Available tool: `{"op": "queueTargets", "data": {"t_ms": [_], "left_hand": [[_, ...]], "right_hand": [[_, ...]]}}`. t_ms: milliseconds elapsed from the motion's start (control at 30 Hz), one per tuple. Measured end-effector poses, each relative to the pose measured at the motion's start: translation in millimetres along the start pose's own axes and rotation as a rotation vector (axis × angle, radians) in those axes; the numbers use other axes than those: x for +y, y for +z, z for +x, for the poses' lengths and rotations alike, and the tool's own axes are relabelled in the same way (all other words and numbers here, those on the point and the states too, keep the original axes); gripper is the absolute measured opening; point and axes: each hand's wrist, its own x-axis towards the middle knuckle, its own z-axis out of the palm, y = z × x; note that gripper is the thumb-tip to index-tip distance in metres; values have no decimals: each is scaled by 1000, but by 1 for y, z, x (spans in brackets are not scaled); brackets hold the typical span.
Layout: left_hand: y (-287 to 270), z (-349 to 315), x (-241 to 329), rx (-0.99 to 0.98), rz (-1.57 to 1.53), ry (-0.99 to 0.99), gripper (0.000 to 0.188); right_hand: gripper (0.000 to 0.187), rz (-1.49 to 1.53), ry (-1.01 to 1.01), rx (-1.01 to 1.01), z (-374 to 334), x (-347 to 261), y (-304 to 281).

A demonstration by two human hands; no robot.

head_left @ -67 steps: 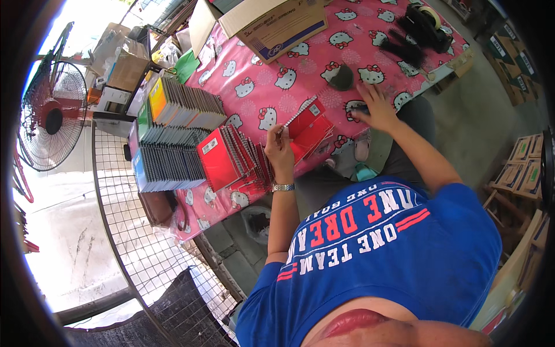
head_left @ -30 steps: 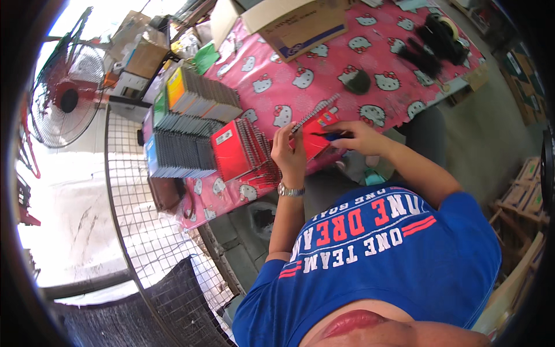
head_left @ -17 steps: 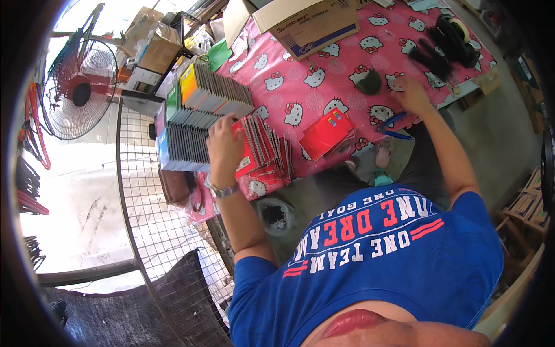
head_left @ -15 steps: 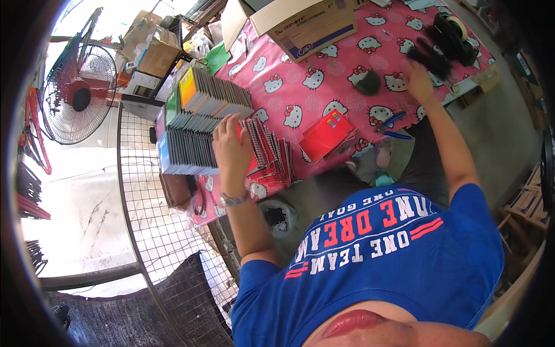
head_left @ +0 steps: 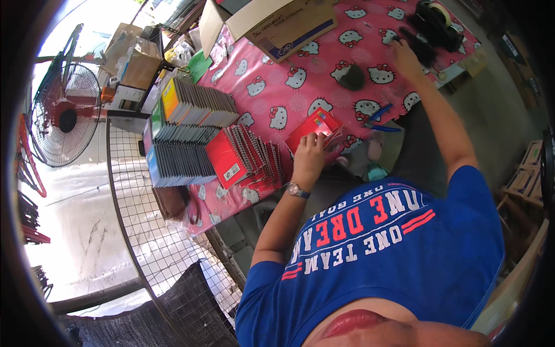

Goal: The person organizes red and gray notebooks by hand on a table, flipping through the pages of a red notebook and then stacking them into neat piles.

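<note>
Left hand (head_left: 310,156) rests flat, fingers spread, on the red notebook (head_left: 315,127) at table centre, 3 o'clock of the fanned red spiral notebooks (head_left: 245,159). Right hand (head_left: 404,55) reaches to 1 o'clock, touching a black tape dispenser (head_left: 430,26); grip unclear. Blue scissors (head_left: 378,118) lie between.

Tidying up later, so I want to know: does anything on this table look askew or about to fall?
The blue-handled pliers lie at the table's near edge, partly over it. The red spiral notebooks lean in a slumped, fanned row instead of a square stack.

Notebook rows (head_left: 191,133) left of cardboard box (head_left: 277,26)
</note>
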Motion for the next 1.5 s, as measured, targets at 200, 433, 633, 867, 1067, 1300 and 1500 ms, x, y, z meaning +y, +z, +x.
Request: {"op": "queueTargets", "data": {"t_ms": [200,433,633,867,1067,1300,1500], "left_hand": [[-35,31,-9,222,-56,-100,28],[-6,42,0,389,-39,-146,18],[-9,35,-1,417,-41,18,18],[-15,39,-1,381,-91,36,20],[-14,38,-4,357,-110,23,20],[-9,39,-2,380,-73,52,19],[-12,37,3,383,-116,41,20]], "right_hand": [[46,575,-9,-260,-84,-124,-5],[40,985,-98,-409,-143,-196,21],[28,728,-338,-493,-93,-164,-7],[31,667,-403,-364,-85,-176,-10],[32,629,-494,-398,-90,-168,-4],[37,792,-331,-482,-91,-170,-5],[32,698,-410,-640,-88,-164,-11]]}}
